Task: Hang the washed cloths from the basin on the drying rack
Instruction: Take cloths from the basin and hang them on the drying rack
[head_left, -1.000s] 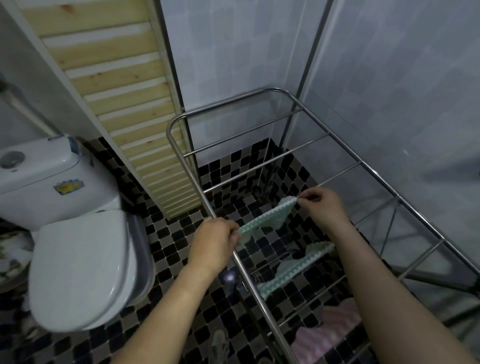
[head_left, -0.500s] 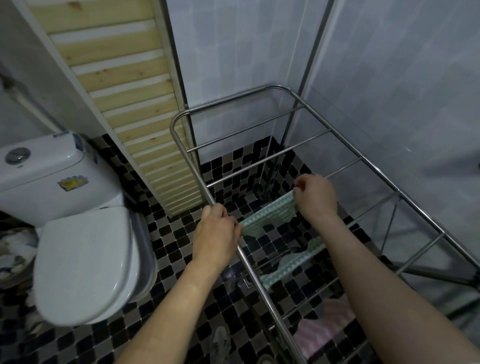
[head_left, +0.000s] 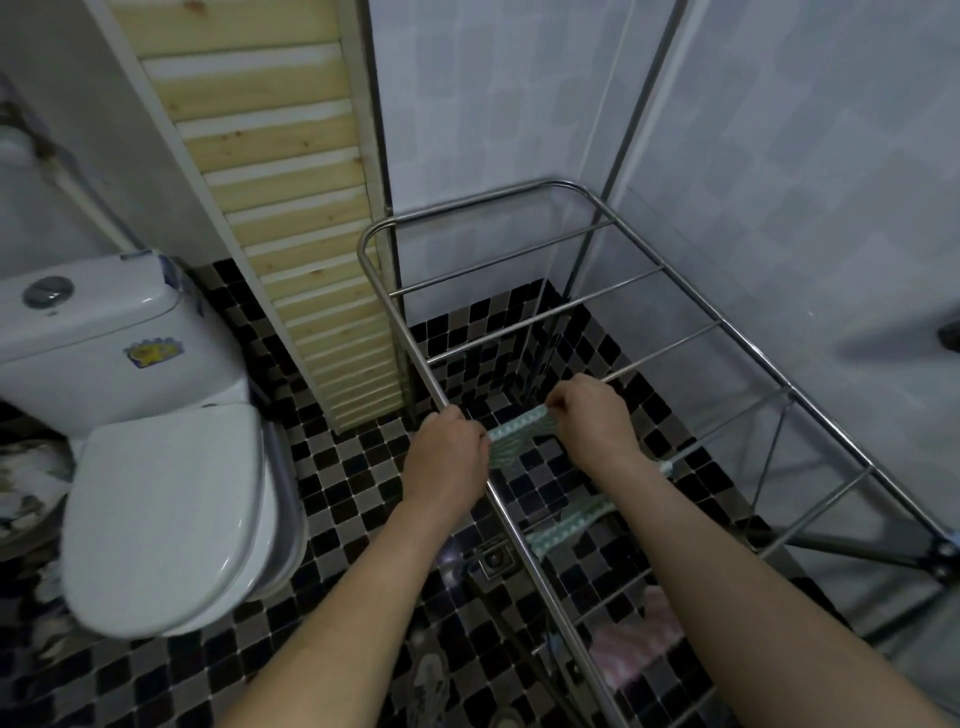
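**Both grips on a green cloth at the rack**

The left grip (head_left: 447, 457) is curled tight around the near end of a green patterned cloth (head_left: 511, 439), right over the side rail of the drying rack (head_left: 519, 270). Whether the fingers also take in the rail cannot be told. The right grip (head_left: 592, 421) pinches the other end of the same cloth, fingers bent under and knuckles up. The cloth is pulled out short between the two, above the rack's top frame, in line with a rung whose bare stretch runs on beyond the right grip. Whether the cloth already rests on that rung is hidden by the hands.

One rung nearer the person, a second green cloth (head_left: 571, 525) hangs folded over its bar. Nearer still, at a lower level, a pink cloth (head_left: 644, 639) hangs too. The far rungs are bare steel.

The rack stands in a corner of pale wall tiles on a black-and-grey checked floor (head_left: 363, 519), with a small square drain (head_left: 493, 558) just beside its near rail. To the left are a slatted wooden panel (head_left: 291, 208) and a white toilet (head_left: 161, 514) with its lid down.
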